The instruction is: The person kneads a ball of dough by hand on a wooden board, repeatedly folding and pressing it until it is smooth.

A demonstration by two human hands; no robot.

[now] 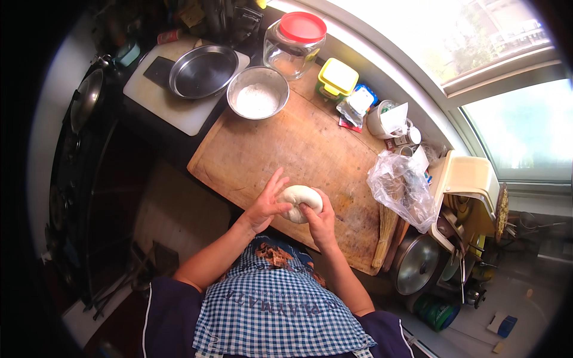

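A smooth, round piece of pale dough (304, 197) is held just above the near edge of a wooden board (286, 147). My right hand (323, 220) grips it from the right, with the thumb pressed on its face and the fingers behind. On the other side, my left hand (267, 206) has its fingers spread, and its thumb tip touches the gathered, creased part of the dough. Farther off on the board stands a metal bowl (283, 99) with white flour (256, 100) in it.
A round dark pan (203, 74) rests on a white cutting board (188, 123) at the far left. Behind the bowl is a glass jar with a red lid (303, 27). A yellow-lidded tub (339, 77), plastic bag (398, 183), straw brush (384, 237) and glass lid (416, 264) line the right.
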